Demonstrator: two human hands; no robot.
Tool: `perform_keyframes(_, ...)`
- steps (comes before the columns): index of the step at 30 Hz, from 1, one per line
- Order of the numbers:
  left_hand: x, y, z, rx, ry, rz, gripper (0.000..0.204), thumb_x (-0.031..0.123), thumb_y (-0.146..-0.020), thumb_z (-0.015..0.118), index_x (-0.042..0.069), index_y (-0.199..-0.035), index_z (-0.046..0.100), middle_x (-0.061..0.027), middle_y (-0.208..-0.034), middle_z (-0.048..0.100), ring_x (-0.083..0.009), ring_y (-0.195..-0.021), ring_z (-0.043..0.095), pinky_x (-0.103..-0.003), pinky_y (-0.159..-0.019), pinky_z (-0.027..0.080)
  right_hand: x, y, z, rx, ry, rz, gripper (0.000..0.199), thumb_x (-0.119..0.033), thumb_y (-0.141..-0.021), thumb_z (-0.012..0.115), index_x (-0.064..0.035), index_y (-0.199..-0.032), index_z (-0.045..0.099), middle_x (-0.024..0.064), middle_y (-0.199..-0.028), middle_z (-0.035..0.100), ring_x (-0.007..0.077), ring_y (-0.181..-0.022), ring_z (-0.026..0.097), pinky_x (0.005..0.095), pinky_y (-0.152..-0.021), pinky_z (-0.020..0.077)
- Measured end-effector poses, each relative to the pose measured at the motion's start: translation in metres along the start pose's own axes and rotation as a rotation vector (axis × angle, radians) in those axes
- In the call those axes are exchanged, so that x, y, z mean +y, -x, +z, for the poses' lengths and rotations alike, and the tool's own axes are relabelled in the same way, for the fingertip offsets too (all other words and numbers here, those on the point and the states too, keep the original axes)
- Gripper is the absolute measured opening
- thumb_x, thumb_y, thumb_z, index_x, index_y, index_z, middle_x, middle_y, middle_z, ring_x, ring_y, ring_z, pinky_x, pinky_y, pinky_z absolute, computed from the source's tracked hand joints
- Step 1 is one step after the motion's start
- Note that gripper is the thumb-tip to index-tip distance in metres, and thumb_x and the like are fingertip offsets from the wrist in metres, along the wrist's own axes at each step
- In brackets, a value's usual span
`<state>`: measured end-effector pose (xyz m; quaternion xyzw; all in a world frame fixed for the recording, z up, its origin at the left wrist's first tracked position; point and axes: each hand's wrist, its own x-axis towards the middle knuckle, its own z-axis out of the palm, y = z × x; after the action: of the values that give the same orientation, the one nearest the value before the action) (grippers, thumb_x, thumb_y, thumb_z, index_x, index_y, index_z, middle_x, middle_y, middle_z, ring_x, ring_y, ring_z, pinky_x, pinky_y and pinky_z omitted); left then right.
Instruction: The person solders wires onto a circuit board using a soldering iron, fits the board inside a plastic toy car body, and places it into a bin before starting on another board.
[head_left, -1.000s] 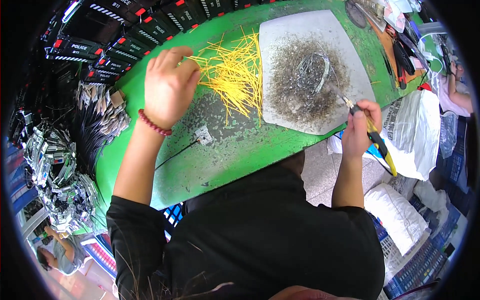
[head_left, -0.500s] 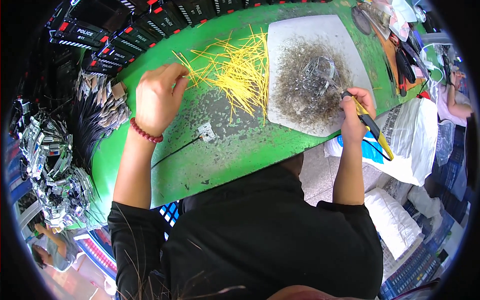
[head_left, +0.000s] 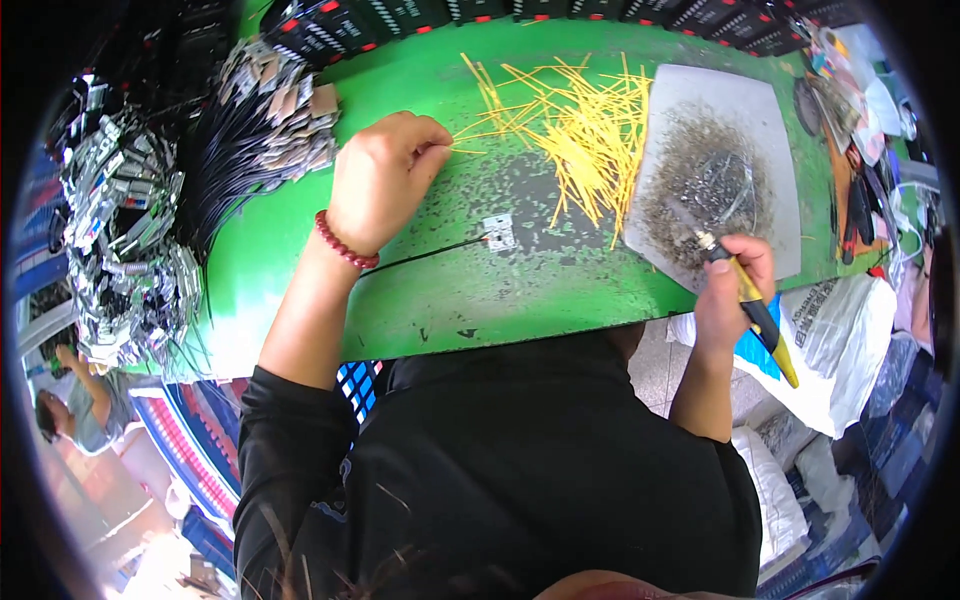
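Note:
My left hand [head_left: 385, 180], with a dark red bead bracelet, is pinched at the left end of the loose yellow wires [head_left: 595, 150]. One or two thin yellow wires [head_left: 470, 138] stick out from its fingertips. My right hand [head_left: 738, 292] grips a yellow-and-black soldering iron [head_left: 763, 325], its tip over the near part of a grey sheet [head_left: 682, 88]. Scorched and speckled with residue, that sheet carries a loose coil of thin silvery wire [head_left: 742, 190]. Between my hands lies a small pale circuit board [head_left: 499, 233] on a black cable [head_left: 425, 257].
Black cables with brown-and-grey ends [head_left: 290, 120] are heaped left, beside a pile of shiny metallic parts [head_left: 125, 240]. Black boxes with red corners [head_left: 390, 18] line the green table's [head_left: 560, 310] far edge. Hand tools [head_left: 858, 210] lie right; a white sack [head_left: 835, 340] is below. Another person [head_left: 85, 400] sits far left.
The whole view has shifted, so the table appears farther right. My left hand has drawn slightly leftward from the wire pile. The iron's tip has moved away from the coil, toward me.

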<state>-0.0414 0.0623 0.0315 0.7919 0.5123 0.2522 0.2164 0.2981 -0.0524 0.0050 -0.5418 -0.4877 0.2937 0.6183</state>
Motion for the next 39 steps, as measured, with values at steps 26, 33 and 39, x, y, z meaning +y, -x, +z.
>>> perform_keyframes(26,0.045,0.076,-0.006,0.283,0.096,0.123,0.018,0.003,-0.066,0.075,0.011,-0.079,0.065,-0.0019,-0.086,0.066,-0.0186,-0.079,0.063,-0.032,-0.071,0.043,-0.034,0.015,0.14,-0.47,-0.238,0.154,0.038,0.005,-0.077,0.073,-0.0013,-0.112,0.058,0.0048,-0.084,0.065,0.0075,-0.073,0.062,0.0203,-0.064,0.0498)
perform_keyframes(33,0.052,0.072,0.008,0.162,0.162,0.151,0.016,0.007,-0.069,0.074,0.009,-0.081,0.064,-0.0049,-0.08,0.066,-0.024,-0.075,0.064,-0.035,-0.071,0.045,-0.028,0.021,0.142,-0.498,-0.057,-0.007,0.037,0.004,-0.074,0.075,-0.0053,-0.108,0.064,0.0003,-0.075,0.058,0.0039,-0.064,0.052,0.0198,-0.057,0.043)
perform_keyframes(39,0.043,0.079,0.021,0.148,0.216,0.051,0.013,0.007,-0.069,0.073,0.009,-0.077,0.063,-0.0041,-0.077,0.062,-0.0241,-0.071,0.06,-0.036,-0.068,0.043,-0.026,0.022,0.121,-0.52,-0.17,0.175,0.035,-0.006,-0.084,0.07,0.0002,-0.117,0.06,0.0058,-0.081,0.065,0.008,-0.068,0.059,0.0209,-0.061,0.0471)
